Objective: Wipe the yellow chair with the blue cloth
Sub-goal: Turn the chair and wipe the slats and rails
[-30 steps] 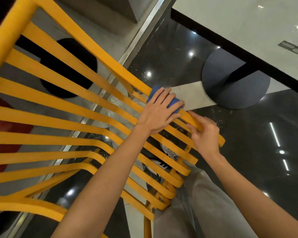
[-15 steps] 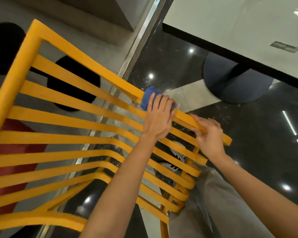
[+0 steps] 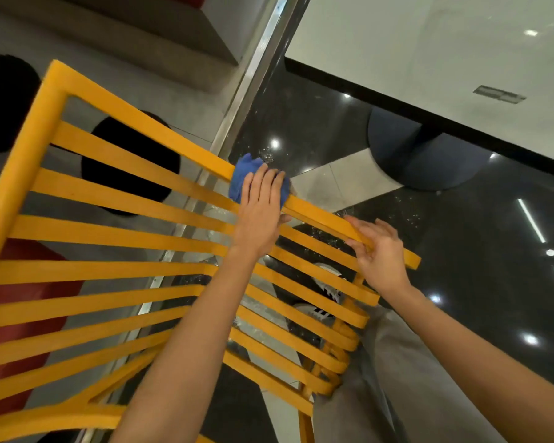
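The left hand (image 3: 261, 206) presses the soft, bunched blue cloth (image 3: 244, 175) flat-fingered onto the stiff yellow chair (image 3: 115, 199), whose top rail the right hand (image 3: 378, 251) grips to steady it.

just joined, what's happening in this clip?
A person is wiping a yellow slatted chair. The left hand presses a crumpled blue cloth flat-fingered onto the chair's top rail, about midway along it. The right hand has a grip on the same rail nearer its end, apparently steadying the chair. A white table stands just beyond.
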Tool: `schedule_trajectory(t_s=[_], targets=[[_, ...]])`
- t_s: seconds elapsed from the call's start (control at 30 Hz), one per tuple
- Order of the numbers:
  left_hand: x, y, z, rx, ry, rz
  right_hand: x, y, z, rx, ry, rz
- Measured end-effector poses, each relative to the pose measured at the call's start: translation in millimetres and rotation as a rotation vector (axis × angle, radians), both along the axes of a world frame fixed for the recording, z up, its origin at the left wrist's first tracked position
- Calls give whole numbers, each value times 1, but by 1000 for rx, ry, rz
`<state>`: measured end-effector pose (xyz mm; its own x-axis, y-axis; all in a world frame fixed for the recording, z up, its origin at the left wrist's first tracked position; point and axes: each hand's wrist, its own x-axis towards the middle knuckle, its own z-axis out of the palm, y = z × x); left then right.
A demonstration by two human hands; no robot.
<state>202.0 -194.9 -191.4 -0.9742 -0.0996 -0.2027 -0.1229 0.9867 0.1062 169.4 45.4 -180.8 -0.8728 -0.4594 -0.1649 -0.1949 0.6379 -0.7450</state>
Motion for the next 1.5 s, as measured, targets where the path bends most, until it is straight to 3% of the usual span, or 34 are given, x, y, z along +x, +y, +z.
schedule_trajectory(t_s=[0.17,0.37,0.5,0.83,0.97,1.13,1.23,1.33,1.5], targets=[[7,55,-6,273,95,126,-1,2,-6,0,4,8],[16,99,1,445,61,13,-1,5,-8,34,32,25],[11,54,2,255,59,-206,-1,6,-6,34,-1,19],[-2,-123,67,-422,85,-31,-1,2,7,15,0,24],[-1,-91,56,-407,108,118,0,2,7,13,2,17],[6,-27,33,-259,8,9,-1,5,4,13,15,45],[-4,-66,56,-401,-9,-51,-2,5,4,15,46,67],[-11,-126,99,-605,112,52,-2,4,6,-7,66,70],[-16,-141,112,-606,270,219,-1,2,5,15,109,86]])
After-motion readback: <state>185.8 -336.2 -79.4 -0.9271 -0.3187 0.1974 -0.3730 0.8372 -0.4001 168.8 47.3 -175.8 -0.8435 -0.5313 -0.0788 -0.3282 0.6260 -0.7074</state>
